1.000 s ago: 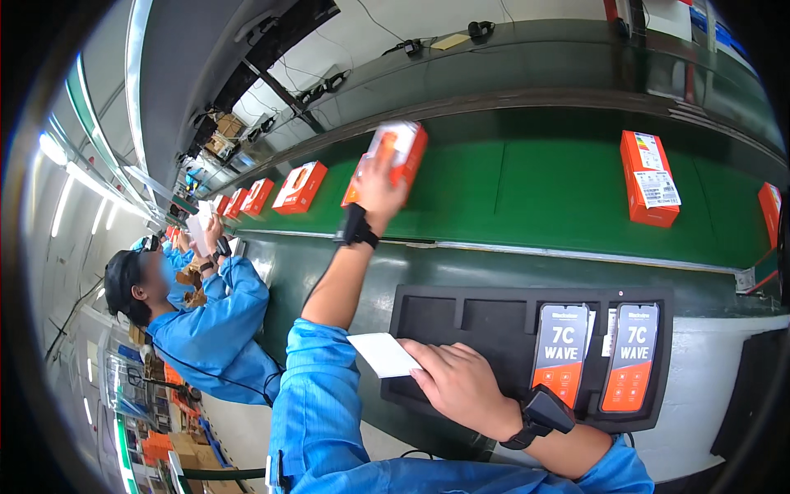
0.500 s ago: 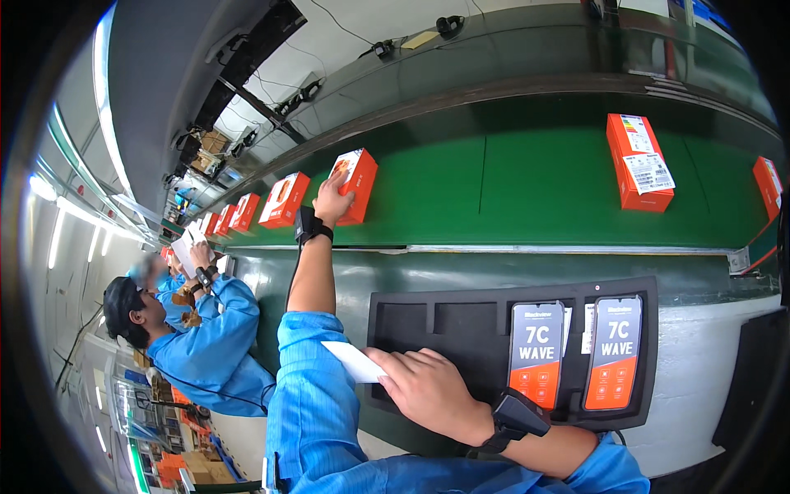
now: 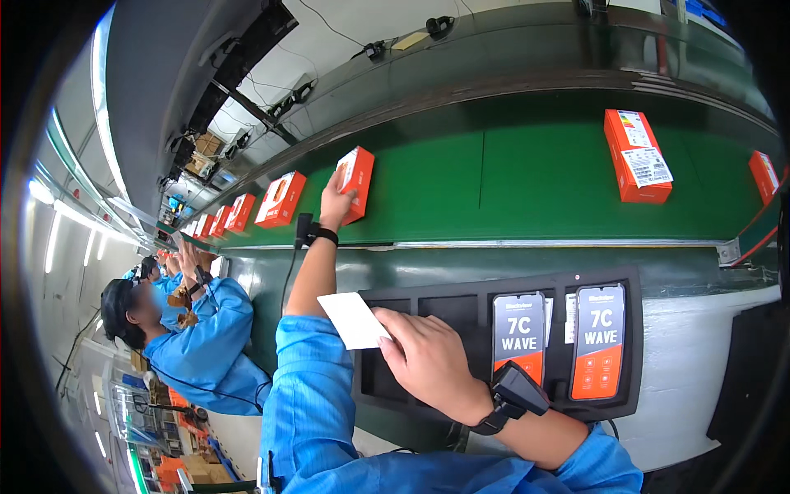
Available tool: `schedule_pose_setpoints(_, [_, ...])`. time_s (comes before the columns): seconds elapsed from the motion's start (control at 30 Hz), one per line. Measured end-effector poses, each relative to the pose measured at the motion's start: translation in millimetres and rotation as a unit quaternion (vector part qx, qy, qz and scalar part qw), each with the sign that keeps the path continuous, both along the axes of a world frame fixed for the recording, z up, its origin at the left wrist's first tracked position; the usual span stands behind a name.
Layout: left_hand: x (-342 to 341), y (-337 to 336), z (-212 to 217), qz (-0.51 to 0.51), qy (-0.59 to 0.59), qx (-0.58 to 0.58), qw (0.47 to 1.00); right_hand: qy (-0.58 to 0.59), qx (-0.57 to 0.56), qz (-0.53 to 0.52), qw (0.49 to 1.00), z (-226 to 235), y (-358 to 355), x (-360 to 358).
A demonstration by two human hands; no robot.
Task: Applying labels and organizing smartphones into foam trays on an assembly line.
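Observation:
My left hand (image 3: 336, 204) reaches over the green belt and grips an orange box (image 3: 362, 171), fingers along its left side and thumb on its near right part. Between the thumb and fingers of my right hand (image 3: 432, 362) is a blank white card (image 3: 352, 323), held over the left end of a black tray (image 3: 632, 329). Two phones (image 3: 599, 342) with grey and orange printed fronts lie in the tray's right compartments. White slips (image 3: 569, 319) show beside them. My right wrist partly covers the lower end of the left phone (image 3: 518, 329).
More orange boxes (image 3: 281, 199) line the green belt (image 3: 444, 198) to the left. A labelled orange box (image 3: 638, 156) stands on the right, with another (image 3: 764, 177) at the far right. A co-worker in blue (image 3: 202, 350) sits at the left. A metal edge (image 3: 559, 244) borders the belt.
My right hand has raised the white card and turned its face more into view. The left hand remains on the orange box. The tray appears slightly further left and higher.

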State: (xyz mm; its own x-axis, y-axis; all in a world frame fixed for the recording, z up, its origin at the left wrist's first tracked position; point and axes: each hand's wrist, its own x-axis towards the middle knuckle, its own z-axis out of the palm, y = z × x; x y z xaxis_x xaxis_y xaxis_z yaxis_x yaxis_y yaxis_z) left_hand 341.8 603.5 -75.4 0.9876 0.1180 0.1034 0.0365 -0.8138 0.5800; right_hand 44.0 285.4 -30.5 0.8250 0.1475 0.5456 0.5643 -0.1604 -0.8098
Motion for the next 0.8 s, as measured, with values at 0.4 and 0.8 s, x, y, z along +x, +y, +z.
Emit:
schedule_pose_setpoints(0.4, [-185.7, -93.9, 66.6, -0.171, 0.152, -0.481, 0.846, -0.128, -0.101, -0.118, 0.979, 9.1, -20.1, 9.1])
schedule_pose_setpoints(0.8, [-151.7, -94.6, 68.1, -0.057, -0.023, -0.322, 0.945, -0.123, -0.097, -0.136, 0.978, 12.3, -29.6, 19.7])
